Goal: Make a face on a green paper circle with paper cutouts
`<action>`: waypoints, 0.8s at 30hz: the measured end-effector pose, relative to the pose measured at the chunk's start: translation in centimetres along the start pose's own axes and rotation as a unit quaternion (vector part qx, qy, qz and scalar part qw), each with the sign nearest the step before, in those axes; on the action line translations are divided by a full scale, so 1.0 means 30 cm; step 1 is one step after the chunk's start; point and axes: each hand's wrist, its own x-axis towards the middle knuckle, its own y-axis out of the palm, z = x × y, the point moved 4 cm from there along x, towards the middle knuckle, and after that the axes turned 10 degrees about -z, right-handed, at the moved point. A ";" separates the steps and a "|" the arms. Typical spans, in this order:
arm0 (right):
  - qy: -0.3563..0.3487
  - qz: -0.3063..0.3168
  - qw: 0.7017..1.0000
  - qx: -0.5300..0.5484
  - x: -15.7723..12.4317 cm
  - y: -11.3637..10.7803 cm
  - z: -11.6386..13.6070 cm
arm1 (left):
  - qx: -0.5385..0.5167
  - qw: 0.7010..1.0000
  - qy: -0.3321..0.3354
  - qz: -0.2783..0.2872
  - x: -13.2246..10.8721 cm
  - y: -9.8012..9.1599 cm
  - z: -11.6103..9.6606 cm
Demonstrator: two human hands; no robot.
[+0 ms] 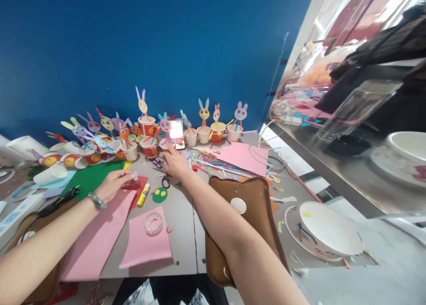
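Note:
My left hand (115, 185) has its fingers pinched on a small pale purple piece (135, 176), above the red paper (141, 184) and pink paper (100, 234). My right hand (175, 163) reaches forward to a white cup (167, 144) that holds a pink and blue paper figure (164, 126). Its fingertips are at the cup's front, and whether they grip it is unclear. Scissors (165, 182) lie by the right wrist. Nearer me are a green disc with two yellow dots (159, 194), a yellow glue stick (143, 195) and a tape roll (153, 224) on pink paper.
Several cups with paper rabbits (204, 134) line the blue wall (186, 43). A phone (180, 143) stands among them. Coloured sticks (216, 163) lie behind a brown pouch (246, 234) under my right arm. A white bowl (329, 229) sits at the right, beside a metal counter (333, 176).

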 end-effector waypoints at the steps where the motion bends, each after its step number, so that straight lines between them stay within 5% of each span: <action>1: -0.004 0.000 1.000 0.005 0.005 0.008 -0.008 | -0.002 1.000 -0.002 0.011 0.004 0.006 0.000; 13: -0.126 -0.024 0.991 0.032 0.009 0.005 0.076 | -0.101 0.995 -0.020 0.013 0.048 0.003 0.065; 24: -0.134 -0.014 0.991 0.011 -0.014 0.031 0.089 | -0.168 0.986 -0.011 0.013 0.053 0.019 0.053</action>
